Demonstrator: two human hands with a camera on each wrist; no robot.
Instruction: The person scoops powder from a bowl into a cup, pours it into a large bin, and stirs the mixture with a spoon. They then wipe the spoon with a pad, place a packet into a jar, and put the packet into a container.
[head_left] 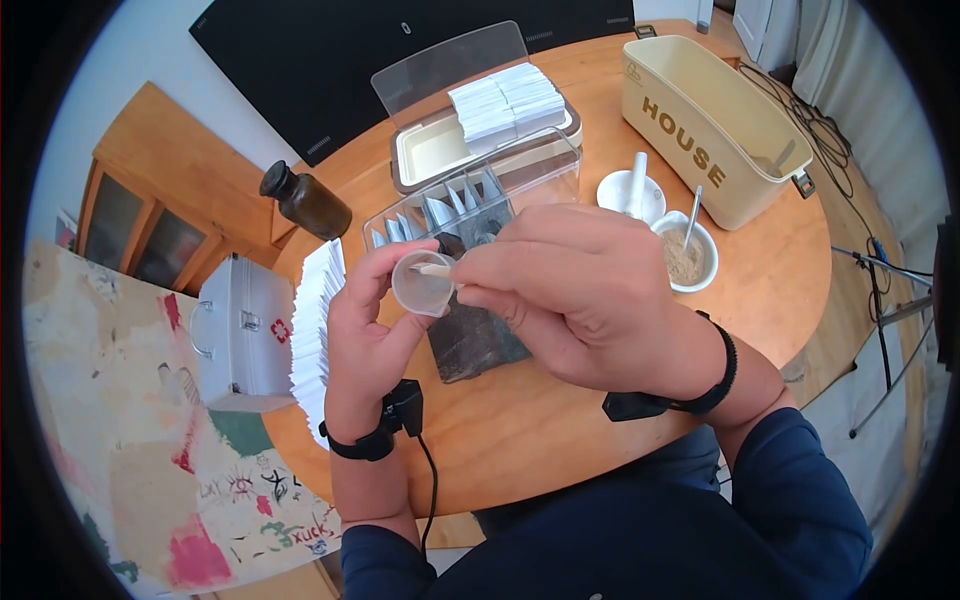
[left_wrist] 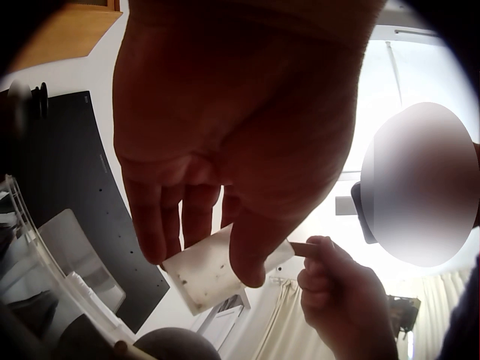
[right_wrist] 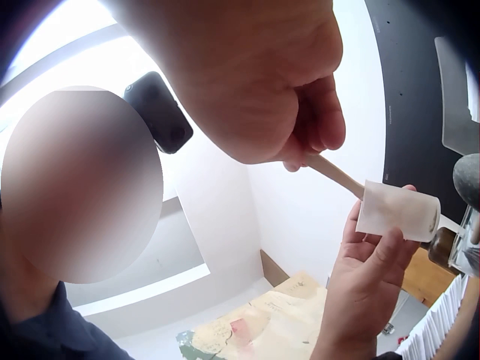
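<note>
A small translucent plastic cup is held between the thumb and fingers of my left hand, its mouth tilted toward the head camera. Dark specks show through its wall in the left wrist view. My right hand pinches a thin wooden stick, whose far end reaches into the cup. Both hands are raised over a clear box with upright folded paper pieces in it. Below them lies a dark, flat slab, partly hidden by the right hand.
At right stand a white mortar of beige powder with a spoon, a pestle on a white dish, and a cream HOUSE bin. Behind is a lidded box with white papers. A brown bottle, pleated paper and first-aid case stand left.
</note>
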